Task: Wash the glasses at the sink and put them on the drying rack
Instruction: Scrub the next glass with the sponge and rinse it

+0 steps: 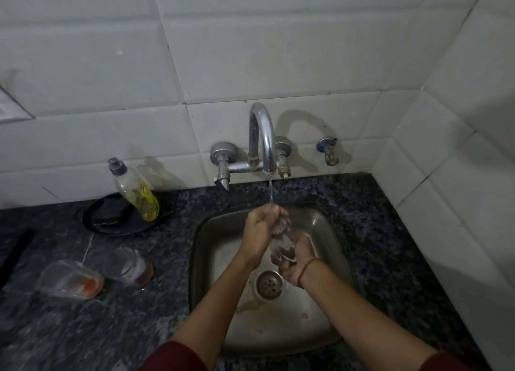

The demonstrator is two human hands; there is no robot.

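Observation:
Over the steel sink (320, 323) I hold a clear glass (282, 238), tilted under a thin stream of water from the chrome tap (262, 139). My right hand (295, 262) grips its lower part from below. My left hand (262, 225) closes its fingers round the glass's upper end, right where the water lands. Two more glasses with orange-red residue stand on the dark counter to the left, one (71, 280) nearer the edge and one (128, 264) closer to the sink.
A dish-soap bottle (135, 191) leans on a black round dish (125, 217) behind the two glasses. The sink drain (269, 283) lies below my hands. A small blue-handled valve (328, 150) sticks out of the white tiled wall. No drying rack is in view.

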